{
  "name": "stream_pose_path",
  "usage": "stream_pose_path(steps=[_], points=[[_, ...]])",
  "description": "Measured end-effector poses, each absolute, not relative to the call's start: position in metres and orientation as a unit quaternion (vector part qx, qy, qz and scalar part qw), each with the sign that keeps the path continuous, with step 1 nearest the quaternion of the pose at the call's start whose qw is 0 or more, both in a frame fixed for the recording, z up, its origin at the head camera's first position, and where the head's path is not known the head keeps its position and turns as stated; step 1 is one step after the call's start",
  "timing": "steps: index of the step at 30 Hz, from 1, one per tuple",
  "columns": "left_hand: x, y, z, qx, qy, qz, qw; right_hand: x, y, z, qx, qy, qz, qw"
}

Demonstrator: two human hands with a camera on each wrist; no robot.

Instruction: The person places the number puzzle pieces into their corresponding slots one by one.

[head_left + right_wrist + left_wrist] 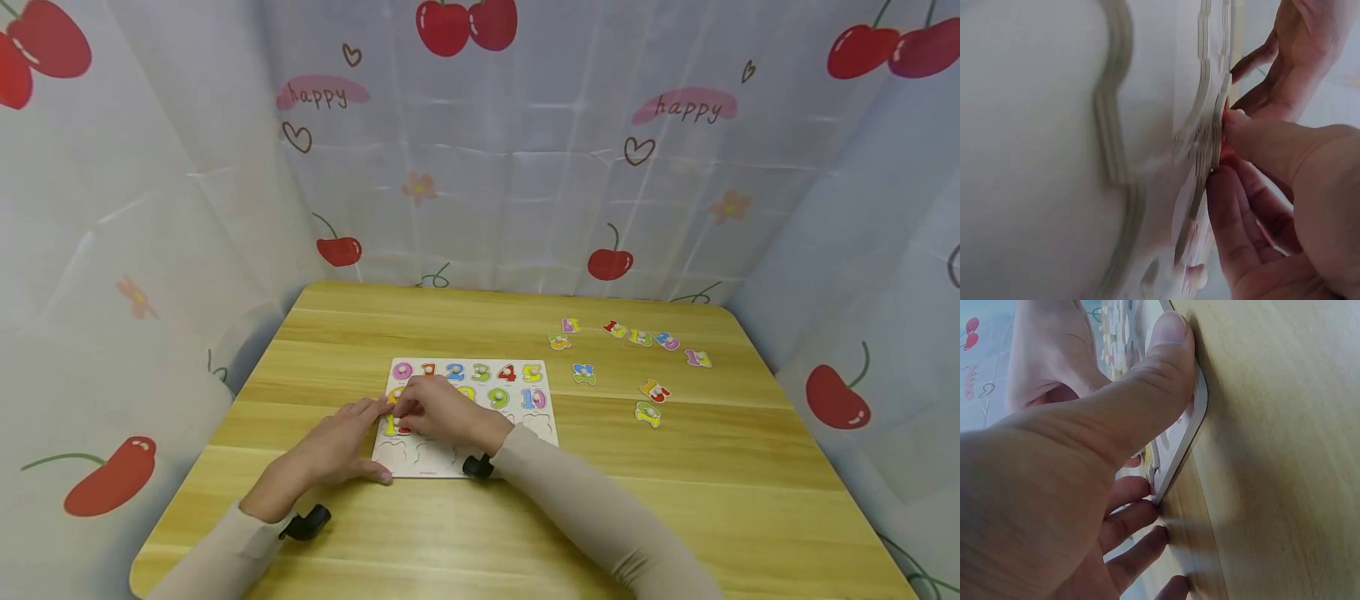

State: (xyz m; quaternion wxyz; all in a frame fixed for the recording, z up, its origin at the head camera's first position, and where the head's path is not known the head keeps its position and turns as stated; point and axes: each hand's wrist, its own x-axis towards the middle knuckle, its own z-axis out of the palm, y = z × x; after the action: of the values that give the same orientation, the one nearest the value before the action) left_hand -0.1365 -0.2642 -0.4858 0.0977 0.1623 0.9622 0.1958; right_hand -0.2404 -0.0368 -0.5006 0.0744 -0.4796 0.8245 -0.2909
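A white wooden number puzzle board [431, 460] lies near the middle of the table, its upper rows filled with coloured, knobbed numbers. My right hand [442, 408] pinches a yellow and red number piece [390, 426] over the left end of the third row. In the right wrist view, the piece's red part [1227, 142] shows between thumb and fingers, with its edge tilted against the board. My left hand [333, 442] rests at the board's near left corner. Its thumb [1166, 369] lies on the near edge, and the fingertips touch the left side.
Loose two-digit number pieces lie to the right of the board, among them a blue and green one [583, 373], a yellow and green one [648, 414] and a pink one [697, 358]. A cherry-print curtain [510, 167] surrounds the wooden table [337, 325].
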Motion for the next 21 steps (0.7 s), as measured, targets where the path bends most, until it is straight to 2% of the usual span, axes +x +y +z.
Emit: stream_pose_path(steps=[7, 15, 21], points=[[-0.137, -0.264, -0.483, 0.159, 0.964, 0.19, 0.095, -0.236, -0.042, -0.499, -0.463, 0.832, -0.297, 0.064], [-0.137, -0.264, -0.488, 0.16, 0.962, 0.198, 0.097, -0.233, -0.038, -0.499, -0.423, 0.847, -0.308, 0.09], [-0.137, -0.263, -0.488, 0.161, 0.961, 0.203, 0.099, -0.233, -0.03, -0.5, -0.421, 0.847, -0.313, 0.088]])
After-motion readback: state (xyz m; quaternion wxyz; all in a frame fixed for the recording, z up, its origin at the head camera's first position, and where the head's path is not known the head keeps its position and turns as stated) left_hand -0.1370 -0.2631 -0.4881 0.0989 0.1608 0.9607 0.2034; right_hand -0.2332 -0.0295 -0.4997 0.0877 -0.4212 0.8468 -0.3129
